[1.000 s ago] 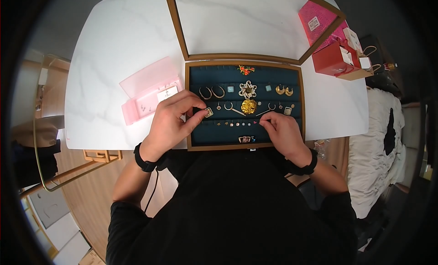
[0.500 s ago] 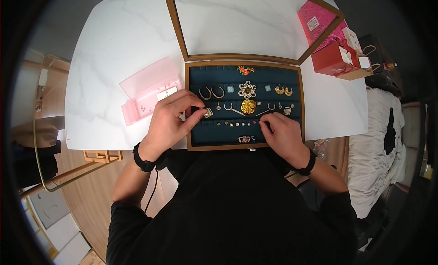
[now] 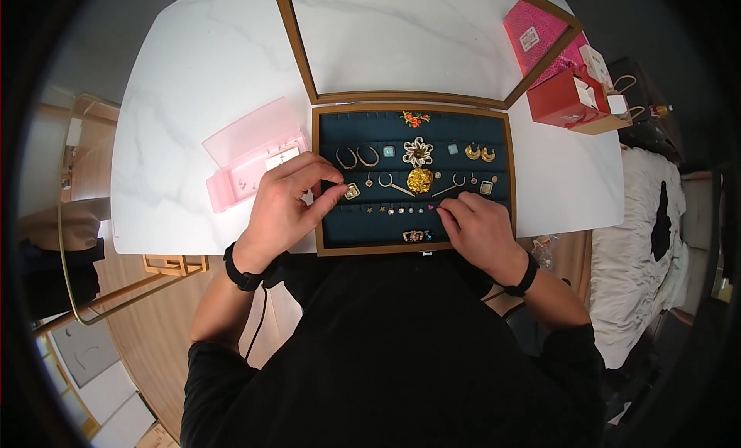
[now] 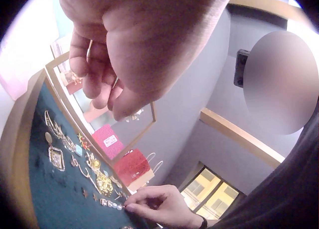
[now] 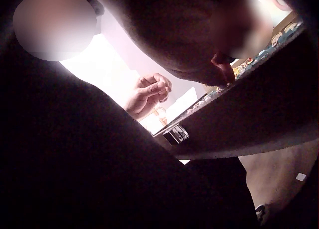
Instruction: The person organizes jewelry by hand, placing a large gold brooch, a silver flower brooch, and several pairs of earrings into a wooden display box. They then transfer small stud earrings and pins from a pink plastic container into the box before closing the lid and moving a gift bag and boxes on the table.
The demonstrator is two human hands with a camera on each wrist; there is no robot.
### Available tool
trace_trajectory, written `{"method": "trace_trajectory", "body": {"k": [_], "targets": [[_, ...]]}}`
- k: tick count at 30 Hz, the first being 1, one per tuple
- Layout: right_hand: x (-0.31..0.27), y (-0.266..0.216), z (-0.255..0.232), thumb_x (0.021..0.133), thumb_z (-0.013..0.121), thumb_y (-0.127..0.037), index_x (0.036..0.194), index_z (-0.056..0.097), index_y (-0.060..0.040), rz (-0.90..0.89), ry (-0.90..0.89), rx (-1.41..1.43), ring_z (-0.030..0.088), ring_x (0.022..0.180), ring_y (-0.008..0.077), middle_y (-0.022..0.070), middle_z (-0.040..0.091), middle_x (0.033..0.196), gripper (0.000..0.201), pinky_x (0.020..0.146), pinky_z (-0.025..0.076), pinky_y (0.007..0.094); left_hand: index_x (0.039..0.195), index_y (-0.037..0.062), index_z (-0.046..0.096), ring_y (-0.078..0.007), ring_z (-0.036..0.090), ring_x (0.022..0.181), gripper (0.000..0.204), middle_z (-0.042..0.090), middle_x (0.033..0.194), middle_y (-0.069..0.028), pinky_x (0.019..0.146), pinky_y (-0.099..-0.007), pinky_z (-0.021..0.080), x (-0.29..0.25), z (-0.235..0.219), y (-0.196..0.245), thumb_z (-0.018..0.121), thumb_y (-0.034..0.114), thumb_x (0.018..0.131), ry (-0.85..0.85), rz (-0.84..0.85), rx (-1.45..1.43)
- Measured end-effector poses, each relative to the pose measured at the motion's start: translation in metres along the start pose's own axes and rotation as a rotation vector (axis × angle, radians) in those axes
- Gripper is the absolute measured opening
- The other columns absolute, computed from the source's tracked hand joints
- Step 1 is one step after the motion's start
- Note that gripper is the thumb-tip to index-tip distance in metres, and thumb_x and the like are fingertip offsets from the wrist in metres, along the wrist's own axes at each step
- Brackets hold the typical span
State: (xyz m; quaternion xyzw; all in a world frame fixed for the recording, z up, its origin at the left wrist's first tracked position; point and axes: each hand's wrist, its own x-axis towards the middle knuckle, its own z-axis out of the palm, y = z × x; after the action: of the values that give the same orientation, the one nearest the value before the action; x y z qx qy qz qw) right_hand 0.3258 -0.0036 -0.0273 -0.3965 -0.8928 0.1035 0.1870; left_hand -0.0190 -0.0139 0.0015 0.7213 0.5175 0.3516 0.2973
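My left hand (image 3: 292, 205) hovers over the left end of the jewellery box (image 3: 415, 247), thumb and fingertips drawn close together; I cannot tell whether something tiny is between them. Below it, a square-framed earring (image 4: 56, 158) lies on the dark green lining. With thumb and forefinger my right hand (image 3: 480, 226) pinches at the right end of a row of small studs, beside a pink stud earring (image 3: 431, 207); its fingertips mostly hide what they hold. Gold star studs (image 3: 370, 210) and several bright round studs (image 3: 401, 211) make up the row's left part.
Further slots hold hoop earrings (image 3: 347, 157), a pearl flower brooch (image 3: 418, 152) and a golden flower brooch (image 3: 420, 180). The glass lid (image 3: 301, 43) stands raised behind. A pink case (image 3: 220, 187) lies open on the left; a red bag (image 3: 559, 101) stands on the right.
My right hand has shifted slightly at the end of the stud row, its thumb and forefinger staying together there. The left hand has hardly moved.
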Motion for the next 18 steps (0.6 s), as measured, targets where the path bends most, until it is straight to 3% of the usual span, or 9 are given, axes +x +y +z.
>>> {"method": "trace_trajectory", "body": {"k": [2,15,18], "targets": [[0.0,-0.003,-0.005,0.097,0.082,-0.011,0.098,0.075,-0.0066,0.027,-0.001,0.01,0.068,0.074,0.0263,0.0068,0.061,0.083,0.008,0.065,0.057,0.0403,0.1,0.0008,0.078,-0.016,0.067,0.069,0.013,0.075,0.1,-0.0071,0.062,-0.0311,0.053,0.001,0.0,-0.002,0.088,0.002,0.092,0.03,0.049,0.01],[-0.003,-0.004,-0.009,0.097,0.082,-0.01,0.102,0.075,-0.006,0.046,-0.021,0.065,0.07,0.077,0.0289,0.0082,0.064,0.086,0.009,0.066,0.058,0.0419,0.099,0.0012,0.079,-0.0161,0.065,0.074,0.012,0.078,0.097,-0.0067,0.067,-0.0292,0.053,-0.005,-0.02,-0.012,0.088,0.002,0.092,0.089,-0.039,0.108],[0.003,-0.013,-0.015,0.096,0.083,-0.01,0.105,0.076,-0.0062,0.08,-0.012,0.054,0.07,0.075,0.0303,0.0083,0.063,0.085,0.012,0.065,0.057,0.0423,0.097,0.0013,0.078,-0.0178,0.067,0.076,0.011,0.078,0.097,-0.0075,0.067,-0.03,0.053,-0.011,-0.045,-0.018,0.088,0.004,0.093,0.193,-0.009,0.242]]}}
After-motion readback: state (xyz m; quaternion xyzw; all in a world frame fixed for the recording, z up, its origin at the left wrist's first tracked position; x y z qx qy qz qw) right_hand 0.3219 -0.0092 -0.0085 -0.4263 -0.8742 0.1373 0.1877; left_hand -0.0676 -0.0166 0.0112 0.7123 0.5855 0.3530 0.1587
